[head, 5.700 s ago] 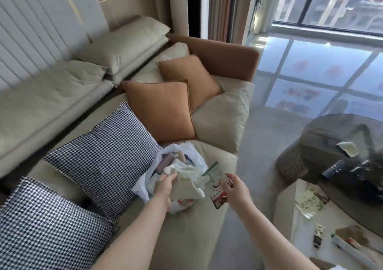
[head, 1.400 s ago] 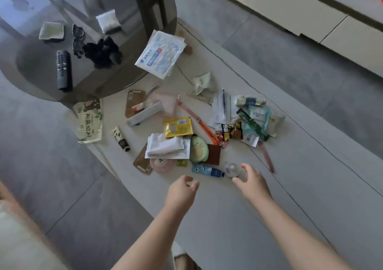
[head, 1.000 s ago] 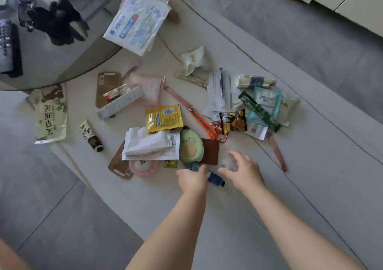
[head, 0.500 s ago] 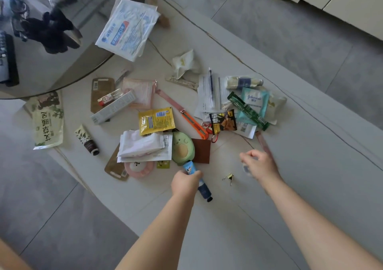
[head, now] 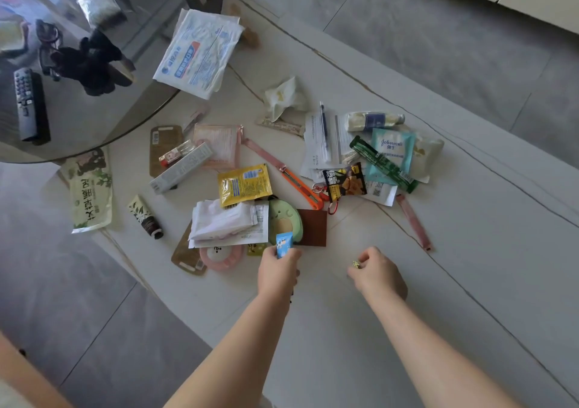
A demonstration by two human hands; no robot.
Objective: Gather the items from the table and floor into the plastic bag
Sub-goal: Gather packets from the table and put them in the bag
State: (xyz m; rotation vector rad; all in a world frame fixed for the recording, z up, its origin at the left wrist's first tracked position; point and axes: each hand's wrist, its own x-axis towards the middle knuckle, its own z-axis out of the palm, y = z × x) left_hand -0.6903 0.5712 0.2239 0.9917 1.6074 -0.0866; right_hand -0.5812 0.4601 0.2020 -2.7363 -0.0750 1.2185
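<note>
Small blue tube upright in left hand, tiny gold clip pinched in right hand

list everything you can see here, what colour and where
blue tube: 1, blue, in left hand
small clip: 1, gold, at right hand's fingertips
avocado plush: 1, green, pile's near edge
brown card: 1, brown, right of plush
yellow sachet: 1, yellow, pile centre
utility knife: 1, orange, right of sachet
pink ring: 1, pink, near edge, partly under papers
hand cream tube: 1, cream with dark cap, left side
remote: 1, black, on glass table
white table: 1, white marble, under pile
left hand: closed on tube
right hand: pinching clip
</note>
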